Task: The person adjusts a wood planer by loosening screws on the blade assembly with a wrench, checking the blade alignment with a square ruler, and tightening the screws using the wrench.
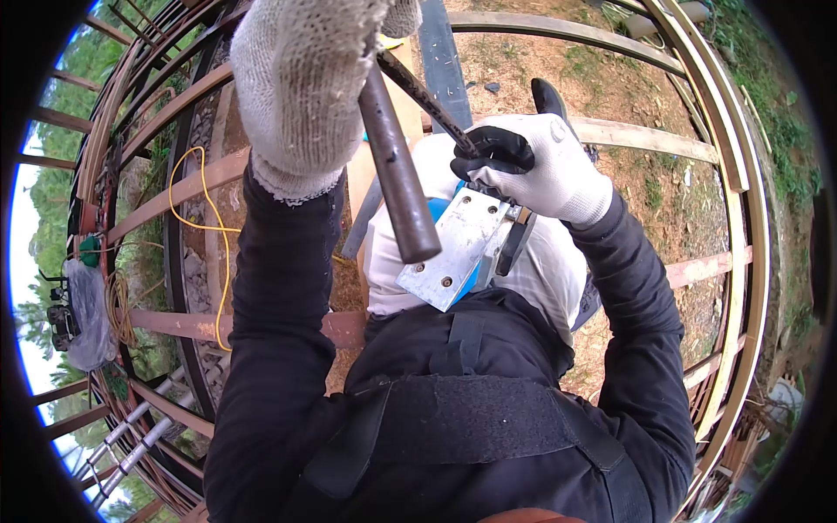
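Observation:
My left hand [301, 87], in a knitted grey-white glove, is raised at the top, closed round a dark metal bar [401, 174] whose thick round end points down toward me. A thinner rusty rod [432, 105] slants from beside this glove to my right hand [545, 170]. That hand wears a white glove with black fingertips, its fingers curled round the rod's lower end. Just below it, a scuffed silver metal plate [453, 248] with screws and blue edges lies over my lap. The left fingertips are partly hidden.
Wooden beams [645, 139] cross above the brown ground. A yellow cord [206, 196] loops at the left, near dark rails and a clear plastic bag [90, 318]. A dark board [444, 65] runs away at the top. A dark boot [547, 98] shows beyond my right hand.

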Action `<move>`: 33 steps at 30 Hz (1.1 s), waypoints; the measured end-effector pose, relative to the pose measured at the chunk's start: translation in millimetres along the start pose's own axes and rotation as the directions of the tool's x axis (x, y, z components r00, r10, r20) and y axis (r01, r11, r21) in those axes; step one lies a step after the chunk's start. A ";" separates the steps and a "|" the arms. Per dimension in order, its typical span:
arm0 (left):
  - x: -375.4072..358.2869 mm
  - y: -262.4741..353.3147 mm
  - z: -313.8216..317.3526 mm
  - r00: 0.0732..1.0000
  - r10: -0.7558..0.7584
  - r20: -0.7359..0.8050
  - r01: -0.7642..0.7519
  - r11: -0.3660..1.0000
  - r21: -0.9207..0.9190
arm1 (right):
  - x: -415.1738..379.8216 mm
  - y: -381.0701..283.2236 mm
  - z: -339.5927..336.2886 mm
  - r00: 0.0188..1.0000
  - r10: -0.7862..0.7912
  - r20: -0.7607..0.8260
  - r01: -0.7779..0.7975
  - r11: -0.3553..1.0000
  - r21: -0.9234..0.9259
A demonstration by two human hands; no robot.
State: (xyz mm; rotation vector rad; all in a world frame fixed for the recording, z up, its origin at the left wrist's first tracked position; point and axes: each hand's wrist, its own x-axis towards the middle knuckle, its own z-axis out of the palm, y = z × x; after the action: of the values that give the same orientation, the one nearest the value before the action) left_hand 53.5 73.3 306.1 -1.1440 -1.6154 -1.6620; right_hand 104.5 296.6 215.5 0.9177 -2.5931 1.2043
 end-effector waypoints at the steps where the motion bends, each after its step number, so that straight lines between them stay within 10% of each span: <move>1: -0.7 -1.1 -0.8 1.000 0.007 -0.011 -0.007 1.000 0.004 | 0.3 -0.9 0.3 1.000 0.001 0.000 -0.001 1.000 0.001; 33: -5.2 -14.3 8.2 0.994 0.048 -0.098 -0.040 0.996 0.083 | 2.7 4.8 2.8 0.999 0.017 0.045 -0.013 0.997 -0.074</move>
State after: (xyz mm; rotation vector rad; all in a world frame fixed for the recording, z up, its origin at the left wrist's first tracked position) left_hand 45.5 82.3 293.7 -1.0325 -1.5689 -1.5860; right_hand 99.9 295.6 211.5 0.9232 -2.6650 1.0954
